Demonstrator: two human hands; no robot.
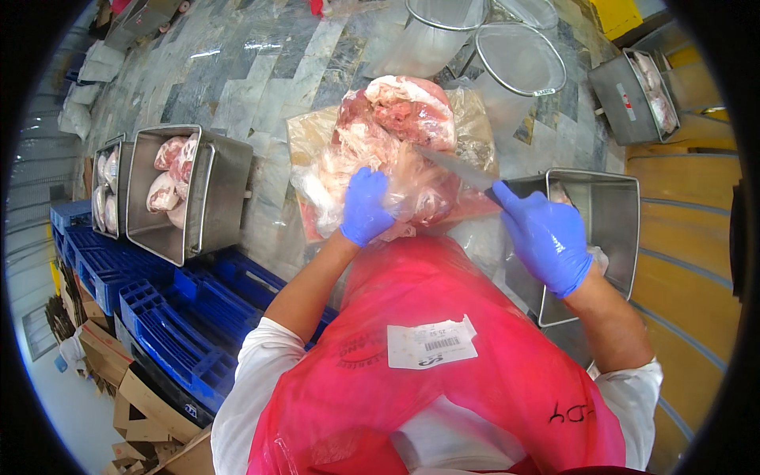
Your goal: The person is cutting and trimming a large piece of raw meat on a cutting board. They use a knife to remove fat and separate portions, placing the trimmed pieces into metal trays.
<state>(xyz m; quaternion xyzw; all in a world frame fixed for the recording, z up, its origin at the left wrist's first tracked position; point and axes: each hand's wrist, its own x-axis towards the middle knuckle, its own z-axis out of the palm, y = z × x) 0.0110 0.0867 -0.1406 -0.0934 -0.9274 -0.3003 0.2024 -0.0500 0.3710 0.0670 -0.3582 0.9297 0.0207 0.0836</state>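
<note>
Several large raw meat pieces [408, 111] lie piled on a cardboard box [317, 131], partly wrapped in clear plastic film [321, 174]. My left hand [366, 207], in a blue glove, is closed on the film at the near left side of the meat. A knife [459, 169] is gripped in my gloved right hand [550, 237]. Its blade points left and away, with the tip over the meat and film. Whether the blade touches the meat I cannot tell.
At the left, a metal bin [218, 190] holds meat pieces, beside blue pallets [190, 324]. A second metal bin [617, 229] stands at my right. Plastic-lined round hoops [518, 59] stand beyond the box. Farther right is another metal bin [625, 99]. Flattened cardboard [158, 400] lies lower left.
</note>
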